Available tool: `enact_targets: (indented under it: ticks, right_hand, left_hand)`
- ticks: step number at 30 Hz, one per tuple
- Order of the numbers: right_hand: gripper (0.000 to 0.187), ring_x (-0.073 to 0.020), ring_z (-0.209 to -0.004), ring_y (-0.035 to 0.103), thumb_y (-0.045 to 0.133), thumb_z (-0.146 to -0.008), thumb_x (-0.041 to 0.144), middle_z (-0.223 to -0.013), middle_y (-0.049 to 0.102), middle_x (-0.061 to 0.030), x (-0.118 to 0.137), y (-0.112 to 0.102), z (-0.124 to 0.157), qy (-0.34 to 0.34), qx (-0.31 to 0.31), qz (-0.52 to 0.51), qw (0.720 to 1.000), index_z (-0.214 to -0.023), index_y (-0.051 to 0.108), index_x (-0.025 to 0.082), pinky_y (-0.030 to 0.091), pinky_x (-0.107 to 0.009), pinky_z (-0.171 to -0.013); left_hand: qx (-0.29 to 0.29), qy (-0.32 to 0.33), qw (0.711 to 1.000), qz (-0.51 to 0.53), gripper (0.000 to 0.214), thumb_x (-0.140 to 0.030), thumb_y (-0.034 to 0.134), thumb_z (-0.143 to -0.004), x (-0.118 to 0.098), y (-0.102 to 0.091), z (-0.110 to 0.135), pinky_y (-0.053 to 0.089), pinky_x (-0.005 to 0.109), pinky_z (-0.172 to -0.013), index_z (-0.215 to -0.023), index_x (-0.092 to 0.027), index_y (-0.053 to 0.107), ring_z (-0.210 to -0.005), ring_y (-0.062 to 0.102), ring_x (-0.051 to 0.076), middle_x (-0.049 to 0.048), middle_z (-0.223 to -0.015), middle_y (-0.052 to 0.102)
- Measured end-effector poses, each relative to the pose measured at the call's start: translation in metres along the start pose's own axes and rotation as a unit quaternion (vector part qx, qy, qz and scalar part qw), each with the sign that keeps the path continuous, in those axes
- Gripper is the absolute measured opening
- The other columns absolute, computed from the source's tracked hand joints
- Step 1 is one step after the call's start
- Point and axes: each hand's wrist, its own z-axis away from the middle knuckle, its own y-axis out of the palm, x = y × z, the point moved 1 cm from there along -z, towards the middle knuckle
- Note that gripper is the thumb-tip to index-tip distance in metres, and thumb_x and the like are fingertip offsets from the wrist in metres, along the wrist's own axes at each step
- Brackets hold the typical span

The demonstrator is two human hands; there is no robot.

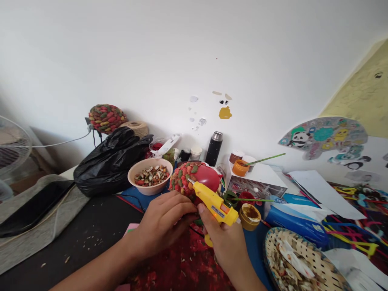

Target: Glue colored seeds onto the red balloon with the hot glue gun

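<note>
My right hand [227,242] is wrapped around a yellow hot glue gun [212,202]. The gun's nozzle points up and left, at the surface of a red balloon [207,178]. Painted shells [183,178] in red, green and orange cover the balloon's left side; its right side is bare and shiny. My left hand [166,218] is closed at the balloon's lower edge, gripping it there, with its fingertips partly hidden. Just beyond it stands a pale bowl [132,178] holding loose shells.
A black plastic bag [106,161] lies at the left, near a shell-covered ball [107,118] and twine [136,128]. Behind the balloon stands a black flask [214,148]. Paint jars [250,218], a blue tissue pack [294,222] and a woven basket [318,258] are on the right.
</note>
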Motion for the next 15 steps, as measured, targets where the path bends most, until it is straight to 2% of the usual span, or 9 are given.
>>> enact_targets:
  ticks: [4,6,8,9,11,13,15]
  right_hand:
    - [0.048,-0.0206,-0.054,0.057,0.085,-0.088,0.069,-0.052,0.058,0.0014,0.002,-0.002,0.001,-0.022,0.004,0.008,1.0,-0.076,0.081,0.023,0.049,-0.03,-0.051]
    - [0.05,-0.0217,-0.055,0.058,0.085,-0.087,0.071,-0.051,0.056,0.0014,0.006,-0.003,0.001,-0.018,0.007,0.007,1.0,-0.073,0.079,0.023,0.05,-0.031,-0.051]
    - [0.052,-0.0212,-0.054,0.058,0.085,-0.086,0.073,-0.051,0.056,0.0014,0.011,-0.005,0.002,-0.011,0.006,0.006,1.0,-0.075,0.082,0.022,0.05,-0.031,-0.052]
    - [0.053,-0.0201,-0.053,0.056,0.084,-0.086,0.074,-0.052,0.057,0.0013,0.015,-0.005,0.003,-0.005,0.003,0.006,1.0,-0.078,0.084,0.021,0.05,-0.031,-0.052]
    - [0.056,-0.0178,-0.053,0.055,0.083,-0.087,0.075,-0.055,0.059,0.0011,0.021,-0.005,0.005,0.013,-0.003,0.008,1.0,-0.085,0.088,0.019,0.05,-0.029,-0.054]
    - [0.06,-0.0167,-0.054,0.055,0.083,-0.086,0.078,-0.056,0.058,0.0011,0.025,-0.005,0.007,0.031,-0.007,0.006,0.999,-0.088,0.09,0.018,0.049,-0.028,-0.054]
    - [0.066,-0.0158,-0.055,0.054,0.082,-0.084,0.082,-0.057,0.057,0.0012,0.026,-0.004,0.009,0.047,-0.005,-0.005,0.999,-0.088,0.09,0.016,0.046,-0.026,-0.053]
  left_hand:
    - [-0.005,-0.013,1.0,0.025,0.017,-0.009,0.069,-0.103,0.0,-0.001,-0.002,0.062,0.03,-0.078,-0.115,-0.022,0.069,-0.081,0.078,0.021,0.0073,-0.094,0.083]
    - [-0.02,-0.056,0.996,0.069,0.014,-0.012,0.073,-0.102,0.0,-0.002,-0.002,0.063,0.028,-0.078,-0.112,-0.022,0.072,-0.082,0.079,0.02,0.0064,-0.094,0.084]
    - [-0.042,-0.135,0.982,0.122,0.006,-0.019,0.078,-0.1,0.002,-0.003,-0.001,0.063,0.026,-0.075,-0.105,-0.022,0.077,-0.079,0.079,0.019,0.0052,-0.091,0.084]
    - [-0.052,-0.184,0.969,0.154,0.005,-0.024,0.081,-0.099,0.004,-0.003,-0.001,0.064,0.025,-0.073,-0.102,-0.022,0.078,-0.078,0.079,0.019,0.005,-0.089,0.083]
    - [-0.069,-0.285,0.928,0.231,0.019,-0.037,0.088,-0.095,0.007,-0.004,0.0,0.064,0.026,-0.07,-0.097,-0.02,0.079,-0.075,0.078,0.019,0.0049,-0.086,0.082]
    - [-0.085,-0.364,0.87,0.322,0.033,-0.047,0.093,-0.088,0.011,-0.004,-0.001,0.062,0.026,-0.064,-0.094,-0.018,0.078,-0.069,0.075,0.018,0.0033,-0.08,0.079]
    - [-0.098,-0.413,0.814,0.397,0.041,-0.051,0.097,-0.083,0.016,-0.003,-0.002,0.057,0.023,-0.058,-0.096,-0.018,0.077,-0.061,0.069,0.015,0.0002,-0.072,0.074]
